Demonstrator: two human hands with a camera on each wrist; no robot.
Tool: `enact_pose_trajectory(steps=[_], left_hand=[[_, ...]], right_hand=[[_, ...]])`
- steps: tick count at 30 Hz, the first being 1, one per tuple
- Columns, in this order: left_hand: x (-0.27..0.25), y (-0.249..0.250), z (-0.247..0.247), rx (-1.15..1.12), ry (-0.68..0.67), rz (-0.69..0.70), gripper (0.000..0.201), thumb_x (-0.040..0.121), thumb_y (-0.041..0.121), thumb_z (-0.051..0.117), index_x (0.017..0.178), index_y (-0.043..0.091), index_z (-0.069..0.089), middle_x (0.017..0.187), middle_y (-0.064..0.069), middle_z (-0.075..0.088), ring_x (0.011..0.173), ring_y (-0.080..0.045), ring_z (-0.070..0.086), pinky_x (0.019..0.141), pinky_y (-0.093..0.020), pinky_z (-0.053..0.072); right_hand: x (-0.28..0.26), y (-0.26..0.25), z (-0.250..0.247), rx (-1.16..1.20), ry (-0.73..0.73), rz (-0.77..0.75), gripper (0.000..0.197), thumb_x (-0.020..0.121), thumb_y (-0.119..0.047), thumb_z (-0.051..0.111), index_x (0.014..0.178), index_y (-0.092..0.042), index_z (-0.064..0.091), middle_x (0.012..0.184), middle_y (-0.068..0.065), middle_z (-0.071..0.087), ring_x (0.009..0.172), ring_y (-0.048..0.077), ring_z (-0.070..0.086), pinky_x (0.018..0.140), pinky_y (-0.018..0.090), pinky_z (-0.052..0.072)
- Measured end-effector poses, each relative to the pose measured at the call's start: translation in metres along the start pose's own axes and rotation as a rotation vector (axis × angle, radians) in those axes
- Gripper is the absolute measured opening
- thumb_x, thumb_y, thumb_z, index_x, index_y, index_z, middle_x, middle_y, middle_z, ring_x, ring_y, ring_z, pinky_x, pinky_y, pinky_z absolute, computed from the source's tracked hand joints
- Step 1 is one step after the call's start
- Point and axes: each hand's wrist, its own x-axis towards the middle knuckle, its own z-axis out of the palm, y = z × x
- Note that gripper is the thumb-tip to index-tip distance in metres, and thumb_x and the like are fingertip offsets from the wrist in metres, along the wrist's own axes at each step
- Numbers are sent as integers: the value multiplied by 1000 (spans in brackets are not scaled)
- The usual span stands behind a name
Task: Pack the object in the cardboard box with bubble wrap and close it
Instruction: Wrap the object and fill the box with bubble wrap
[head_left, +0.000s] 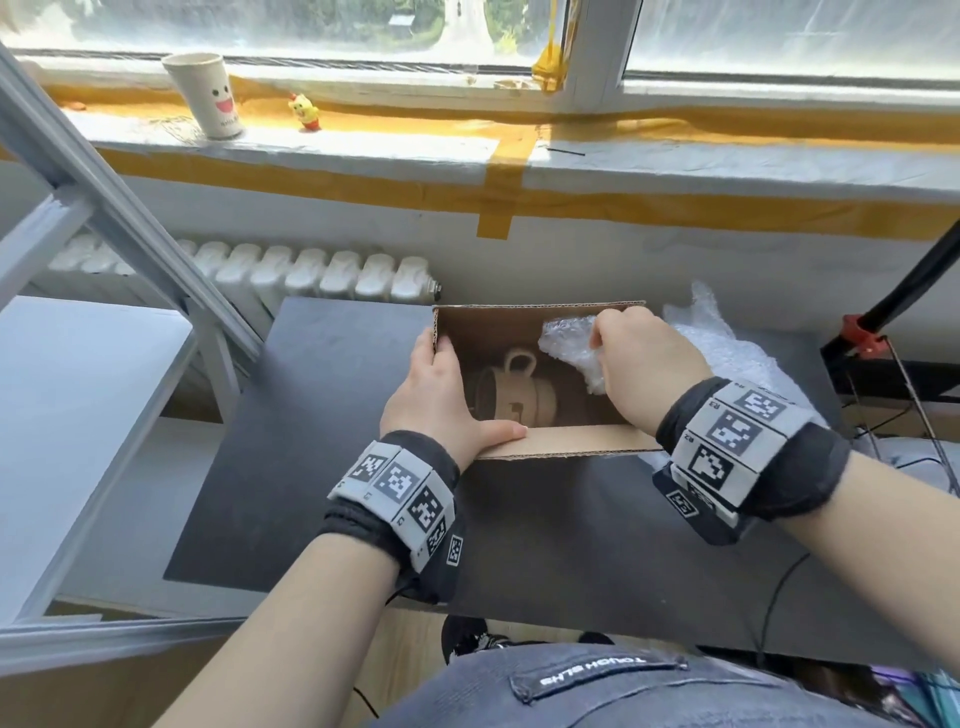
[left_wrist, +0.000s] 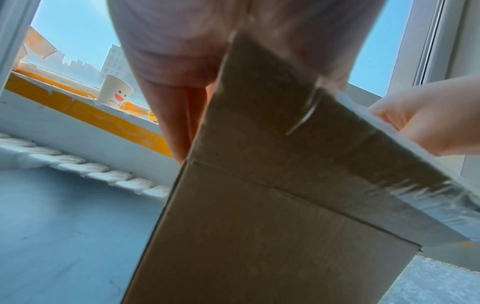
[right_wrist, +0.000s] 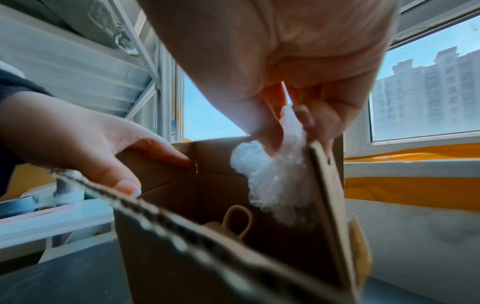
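Note:
An open cardboard box (head_left: 566, 440) stands on the dark table (head_left: 322, 467). A beige mug (head_left: 519, 397) with a handle lies at its bottom, also visible in the right wrist view as the mug (right_wrist: 237, 221). My left hand (head_left: 434, 395) grips the box's left wall, thumb on the near flap, fingers over the rim (right_wrist: 166, 153). My right hand (head_left: 644, 364) pinches a piece of bubble wrap (head_left: 571, 348) and holds it just inside the box's right side, above the mug. In the right wrist view the bubble wrap (right_wrist: 275, 181) hangs from the fingertips.
More bubble wrap (head_left: 722, 343) lies on the table right of the box. A paper cup (head_left: 205, 96) and a small yellow toy (head_left: 305, 111) sit on the windowsill. A radiator (head_left: 311, 273) runs behind the table. A grey metal frame (head_left: 104, 208) stands left; a black stand (head_left: 883, 332) right.

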Motion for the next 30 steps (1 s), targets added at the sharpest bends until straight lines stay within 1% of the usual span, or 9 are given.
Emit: enact_pose_trajectory(steps=[5,8,10,13,18,21,24,27,30], left_hand=[[0,1,0,-33,47,2,128,57,57,79,150,15,3,159,2,4,140,-14,30,105,-31,38],[-1,1,1,-28,73,18,129,58,55,79,150,14,-1,160,2,1,140,-14,32,104,-31,38],[-3,0,2,-12,80,27,129,58,56,78,150,13,-2,160,2,-1,140,-15,32,104,-30,39],[-6,-7,6,-11,76,23,130,58,56,78,150,13,-3,160,2,-3,138,-17,35,104,-30,39],[-9,-17,9,-21,58,15,129,60,55,78,150,12,-4,160,2,-6,138,-18,35,104,-30,37],[-10,-21,11,-1,41,30,129,61,56,77,150,13,-6,160,1,-8,136,-19,37,104,-30,38],[-11,-24,12,6,34,40,128,61,56,77,150,13,-6,159,1,-9,132,-21,42,102,-31,40],[-11,-25,14,-3,33,48,127,62,55,77,150,13,-5,159,2,-9,131,-21,43,102,-31,41],[-8,-24,13,-15,34,52,127,62,55,77,150,13,-4,159,2,-8,131,-21,43,102,-32,41]], right_hand=[[-4,-23,-3,109,-79,69,30,90,0,45,119,-2,51,120,18,46,109,35,55,89,36,44],[-8,-42,9,112,-252,89,24,93,-7,42,115,-4,51,91,16,43,107,29,49,93,32,40],[-6,-48,17,136,-299,113,27,93,-9,44,118,-3,51,109,26,47,98,31,51,95,34,40],[2,-42,29,140,-316,169,40,91,-13,48,127,4,48,140,30,34,124,41,43,101,40,38],[12,-41,54,32,-423,228,47,93,-19,44,136,-1,42,148,25,28,136,39,31,111,42,30],[18,-47,64,-51,-521,192,39,98,-16,36,131,-2,48,141,17,46,130,31,44,106,34,36],[23,-49,69,-53,-564,179,39,100,-15,30,133,-2,48,143,16,45,132,30,43,108,35,33],[28,-52,74,-66,-503,249,43,99,-19,35,140,-8,37,149,16,34,138,32,32,112,39,26],[20,-55,80,1,-267,354,49,90,-26,49,138,-18,39,151,17,16,136,35,23,108,41,29]])
